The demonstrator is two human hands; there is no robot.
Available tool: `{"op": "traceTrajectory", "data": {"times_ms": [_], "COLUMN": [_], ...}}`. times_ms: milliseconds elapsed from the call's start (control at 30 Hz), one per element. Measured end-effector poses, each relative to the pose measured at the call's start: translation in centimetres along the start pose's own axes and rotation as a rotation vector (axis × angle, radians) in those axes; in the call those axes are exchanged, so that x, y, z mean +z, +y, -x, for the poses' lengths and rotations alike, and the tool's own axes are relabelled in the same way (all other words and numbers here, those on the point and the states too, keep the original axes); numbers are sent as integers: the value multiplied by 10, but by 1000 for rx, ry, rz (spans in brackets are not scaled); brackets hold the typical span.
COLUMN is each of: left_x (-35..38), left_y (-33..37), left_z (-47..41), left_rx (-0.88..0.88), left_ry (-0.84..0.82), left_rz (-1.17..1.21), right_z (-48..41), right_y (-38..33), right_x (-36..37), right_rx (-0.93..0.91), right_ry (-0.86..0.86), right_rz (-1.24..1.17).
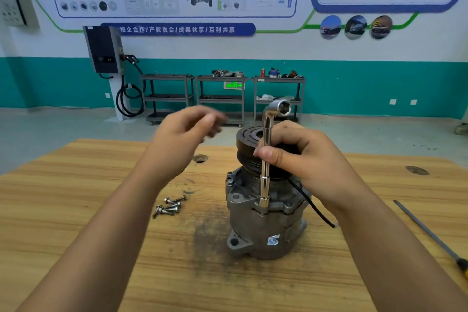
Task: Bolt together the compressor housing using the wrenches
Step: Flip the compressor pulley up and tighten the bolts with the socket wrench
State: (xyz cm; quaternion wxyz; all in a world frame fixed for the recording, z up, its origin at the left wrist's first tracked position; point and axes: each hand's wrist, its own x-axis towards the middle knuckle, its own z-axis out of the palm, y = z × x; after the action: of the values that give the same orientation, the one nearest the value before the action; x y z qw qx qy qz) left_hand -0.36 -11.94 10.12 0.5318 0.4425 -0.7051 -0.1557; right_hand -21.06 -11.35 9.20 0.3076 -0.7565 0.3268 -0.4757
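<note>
Compressor: The compressor [266, 230] stood on end near the middle of the wooden table [76, 210], pulley [249, 139] uppermost.
Right hand: The right hand [298, 154] gripped the shaft of 1 L-shaped socket wrench [264, 180], held upright with its lower socket seated on the housing's flange.
Left hand: The left hand [182, 139] hovered, blurred, above the table, fingers loose and holding nothing.
Bolts: Loose bolts [171, 206] lay just left of the compressor.
Handling: The cast-metal body looked heavy, stiff and greasy. Bracing it at the pulley or upper body seemed the surest hold.
</note>
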Motion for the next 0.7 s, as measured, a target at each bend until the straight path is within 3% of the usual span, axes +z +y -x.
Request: {"op": "traceTrajectory", "data": {"times_ms": [100,233,700], "left_x": [-14,-20,-12], "left_y": [-45,-107,-137], "left_z": [12,35,53], "left_rx": [-177,-533,-639], "left_ry": [-31,-174,-194], "left_rz": [-490,-865,-1068], "right_z": [-1,0,-2], "right_y": [0,-1,1], "right_x": [2,2,-5], "right_rx": [7,38,14], "right_ry": [28,95,144], "right_rz": [-15,-183,-176]}}
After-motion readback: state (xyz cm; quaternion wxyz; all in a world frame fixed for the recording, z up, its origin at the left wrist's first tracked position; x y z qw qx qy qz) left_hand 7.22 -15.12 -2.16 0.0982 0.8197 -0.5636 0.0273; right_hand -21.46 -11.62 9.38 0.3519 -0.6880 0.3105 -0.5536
